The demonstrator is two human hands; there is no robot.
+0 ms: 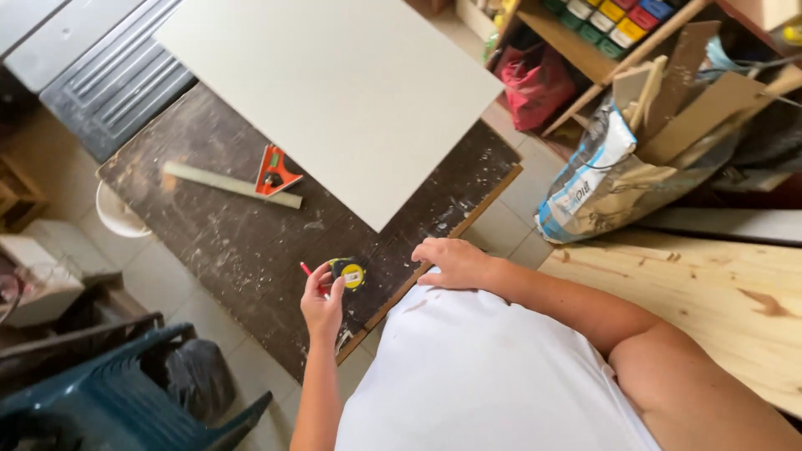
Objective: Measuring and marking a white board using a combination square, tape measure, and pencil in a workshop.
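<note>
My left hand hovers over the near edge of a dark, worn workbench, gripping a yellow-and-black tape measure together with a thin red pencil. Resting flat on the bench's front edge is my right hand, fingers together and holding nothing. A large pale board lies across the far half of the bench. A combination square with a red head and a long metal blade lies to the left of the board.
A dark plastic chair stands at the lower left. A pale wooden plank runs along the right. Behind it are a sack of wood offcuts, a red bag and shelves with coloured bins.
</note>
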